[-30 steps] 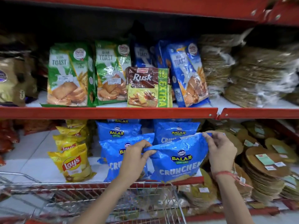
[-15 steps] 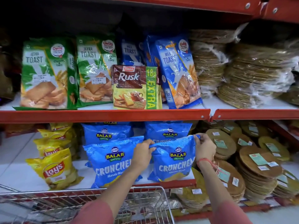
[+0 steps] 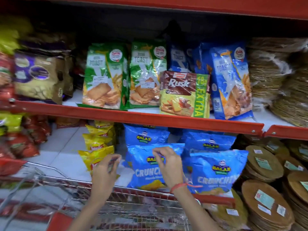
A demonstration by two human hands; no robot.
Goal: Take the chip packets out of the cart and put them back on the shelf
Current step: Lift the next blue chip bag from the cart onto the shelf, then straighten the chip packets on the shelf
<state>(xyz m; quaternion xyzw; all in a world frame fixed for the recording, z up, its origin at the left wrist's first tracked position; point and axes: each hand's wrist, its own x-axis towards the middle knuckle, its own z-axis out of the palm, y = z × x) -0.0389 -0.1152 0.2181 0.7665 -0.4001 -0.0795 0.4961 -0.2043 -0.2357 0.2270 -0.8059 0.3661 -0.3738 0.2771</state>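
Now the right-hand Balaji packet [image 3: 216, 170] is released and left standing on the shelf [image 3: 133, 118].
Both hands, left hand [image 3: 106, 170] and right hand [image 3: 166, 164], are held loosely curled and empty left of it.

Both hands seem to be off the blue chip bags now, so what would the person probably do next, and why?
Probably reach down into the wire shopping cart for another packet. Both the left hand and right hand look empty, fingers loose, and the two front blue Balaji chip bags stand upright on the red-edged lower shelf. The cart's contents are too blurred to confirm.

Glossy, crinkled plastic chip packets [image 3: 215, 170] stand on a red painted metal shelf [image 3: 150, 118] above a wire-metal cart [image 3: 133, 212].
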